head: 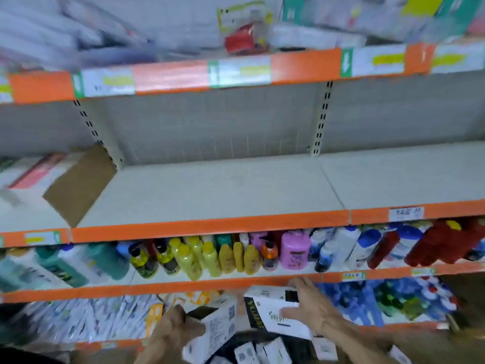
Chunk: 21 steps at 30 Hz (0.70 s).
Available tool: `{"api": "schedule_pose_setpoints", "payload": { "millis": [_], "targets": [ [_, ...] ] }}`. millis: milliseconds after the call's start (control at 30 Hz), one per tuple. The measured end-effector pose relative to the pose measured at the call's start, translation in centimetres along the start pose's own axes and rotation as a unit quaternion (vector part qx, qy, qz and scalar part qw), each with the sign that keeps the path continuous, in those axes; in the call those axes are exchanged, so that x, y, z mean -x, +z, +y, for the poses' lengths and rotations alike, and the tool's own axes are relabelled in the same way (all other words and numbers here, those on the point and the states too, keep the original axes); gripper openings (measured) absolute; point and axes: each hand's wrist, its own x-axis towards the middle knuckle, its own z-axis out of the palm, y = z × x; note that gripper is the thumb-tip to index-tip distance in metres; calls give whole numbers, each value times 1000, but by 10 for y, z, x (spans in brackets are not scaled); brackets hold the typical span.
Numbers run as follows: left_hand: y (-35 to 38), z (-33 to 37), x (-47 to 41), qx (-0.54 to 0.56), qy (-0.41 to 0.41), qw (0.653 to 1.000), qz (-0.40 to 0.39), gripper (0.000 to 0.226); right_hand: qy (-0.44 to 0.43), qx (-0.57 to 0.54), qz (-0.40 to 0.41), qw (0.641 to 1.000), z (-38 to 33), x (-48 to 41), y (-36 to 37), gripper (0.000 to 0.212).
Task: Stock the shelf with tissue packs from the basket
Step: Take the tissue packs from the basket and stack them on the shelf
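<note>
Each hand holds a white tissue pack low in the head view. My left hand (174, 331) grips one pack (215, 329), tilted, with a printed code on its side. My right hand (308, 306) grips another pack (270, 311), white with a black and yellow end, fingers over its top. Beneath them the dark basket (299, 344) holds several more white packs (262, 353). A bare grey shelf board (210, 190) with an orange front edge stretches across the middle of the view, above both hands.
A brown cardboard box (76, 185) with pink and white goods stands at the left end of that board. Coloured bottles (199, 256) crowd the shelf below it. Blurred packs fill the top shelf (244, 38). More packaged goods (86, 319) line the lowest shelf.
</note>
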Motion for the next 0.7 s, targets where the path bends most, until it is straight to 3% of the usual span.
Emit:
{"api": "schedule_pose_setpoints", "payload": {
  "millis": [100, 233, 333, 433, 700],
  "targets": [
    [-45, 70, 48, -50, 51, 997, -6, 50, -55, 52, 21, 997, -22, 17, -71, 71],
    [-89, 135, 80, -118, 117, 985, 40, 37, -89, 44, 83, 992, -36, 34, -148, 64],
    [-112, 166, 95, -74, 148, 983, 74, 40, -94, 22, 128, 987, -36, 42, -187, 63],
    [-130, 186, 102, -57, 185, 973, 122, 64, -80, -15, 162, 983, -34, 40, -210, 64],
    [-162, 197, 63, 28, 245, 954, 172, 60, -41, -34, 208, 977, -43, 11, -244, 60]
  ]
}}
